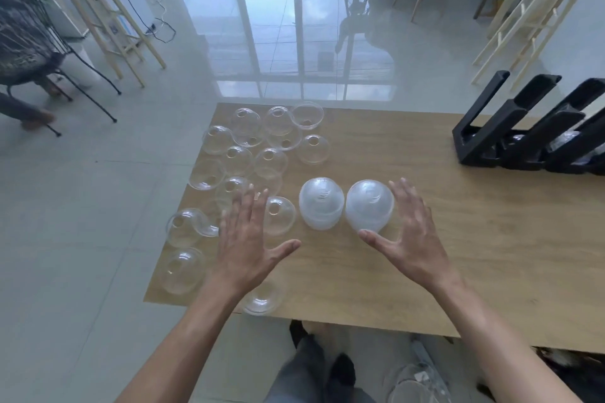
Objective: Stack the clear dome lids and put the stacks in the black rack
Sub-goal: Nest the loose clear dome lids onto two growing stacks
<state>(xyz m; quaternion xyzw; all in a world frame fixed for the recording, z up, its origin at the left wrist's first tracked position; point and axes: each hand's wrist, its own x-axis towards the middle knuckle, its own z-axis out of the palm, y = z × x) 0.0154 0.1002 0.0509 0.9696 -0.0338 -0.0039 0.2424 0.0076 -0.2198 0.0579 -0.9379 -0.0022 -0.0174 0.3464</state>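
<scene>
My right hand (414,232), fingers spread and holding nothing, cups beside the right stack (369,204); my left hand (248,239) hovers flat left of it.

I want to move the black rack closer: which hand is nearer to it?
Right. The right hand is beside the lid stacks, with the black rack at the table's far right; the left hand is over the loose lids.

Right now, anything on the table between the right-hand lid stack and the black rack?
Nothing visible. The right-hand stack stands by the open right hand, and only bare table runs from there to the black rack at the far right. The second stack and the loose lids lie to its left.
</scene>
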